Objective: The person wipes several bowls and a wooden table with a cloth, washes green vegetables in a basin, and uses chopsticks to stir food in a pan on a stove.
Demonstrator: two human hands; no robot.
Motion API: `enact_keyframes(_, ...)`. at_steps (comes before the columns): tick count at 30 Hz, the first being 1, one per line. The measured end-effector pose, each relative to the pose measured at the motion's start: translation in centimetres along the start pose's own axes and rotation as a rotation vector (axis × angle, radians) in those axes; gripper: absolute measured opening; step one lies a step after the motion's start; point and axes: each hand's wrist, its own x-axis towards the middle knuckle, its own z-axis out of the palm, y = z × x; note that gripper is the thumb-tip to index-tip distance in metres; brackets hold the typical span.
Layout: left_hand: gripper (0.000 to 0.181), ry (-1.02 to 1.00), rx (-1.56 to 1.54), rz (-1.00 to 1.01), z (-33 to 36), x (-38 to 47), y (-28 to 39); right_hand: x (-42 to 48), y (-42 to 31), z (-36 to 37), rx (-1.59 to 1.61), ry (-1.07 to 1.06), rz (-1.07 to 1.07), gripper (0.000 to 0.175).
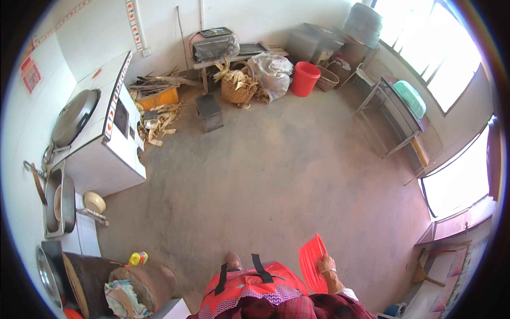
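My right hand (326, 265) grips the rim of a red ribbed plastic vessel (310, 267), perhaps a basin or basket, which hangs tilted on its side by my right leg. My left hand is out of view. A red apron (247, 281) with dark straps covers my front, and one shoe (234, 261) shows beyond its edge. Before me stretches a bare concrete floor (259, 179).
A white-tiled stove (107, 171) with a large metal lid (73, 119) stands left, beside a steel sink (69, 187). Large jars (165, 279) are at lower left. A low stool (209, 111), a red bucket (305, 81) and a metal-legged table (392, 107) stand farther off.
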Motion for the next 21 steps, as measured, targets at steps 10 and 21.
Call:
enact_keyframes(10, 0.078, -0.067, -0.461, 0.276, 2.4, 8.0, 21.3, 7.8, 0.6, -2.1, 0.116, 0.027, 0.324, 0.033)
enact_keyframes(21, 0.042, -1.205, -0.972, 0.48, -6.5, -7.4, 49.3, 33.3, -10.2, -14.5, 0.522, 0.283, 0.103, 0.024)
